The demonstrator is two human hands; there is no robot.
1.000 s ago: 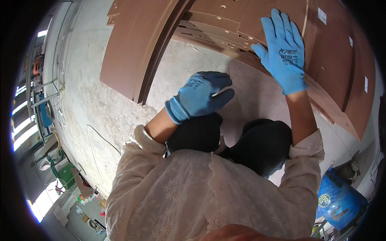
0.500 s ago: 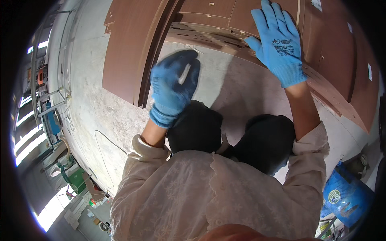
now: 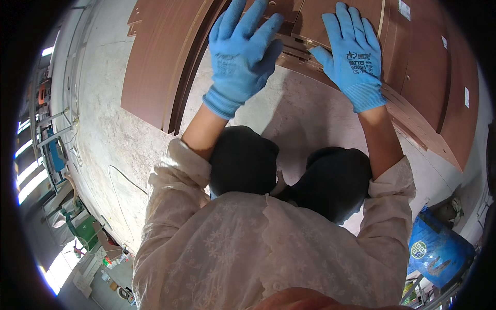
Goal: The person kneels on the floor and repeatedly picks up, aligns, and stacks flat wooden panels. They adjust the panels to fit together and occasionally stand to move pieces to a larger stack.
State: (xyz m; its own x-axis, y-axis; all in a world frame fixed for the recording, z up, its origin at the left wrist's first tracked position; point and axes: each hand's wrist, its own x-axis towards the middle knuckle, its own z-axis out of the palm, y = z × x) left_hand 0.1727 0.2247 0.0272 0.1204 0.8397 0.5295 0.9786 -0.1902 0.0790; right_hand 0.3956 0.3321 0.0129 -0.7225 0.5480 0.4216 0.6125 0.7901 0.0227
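Both hands wear light blue knitted work gloves. My left hand (image 3: 240,62) is raised at the near edge of the stacked brown wood panels, its fingers spread and nothing in them; whether it touches the wood I cannot tell. To the right, my right hand (image 3: 354,59) lies flat with spread fingers on a brown wood panel (image 3: 315,23) that has small round drilled holes. Left of my left hand, a second group of brown panels (image 3: 155,62) stretches toward me, its edges showing several layers.
Further brown panels (image 3: 431,62) with white labels lie at the right. A blue bag (image 3: 442,250) stands at the lower right. On the pale concrete floor (image 3: 108,119) to the left runs a thin cord. Metal racks and a green box (image 3: 87,232) are at the far left.
My left hand has moved up and forward from above my knee to the panels, and its curled fingers have spread. The right hand stays on its panel.
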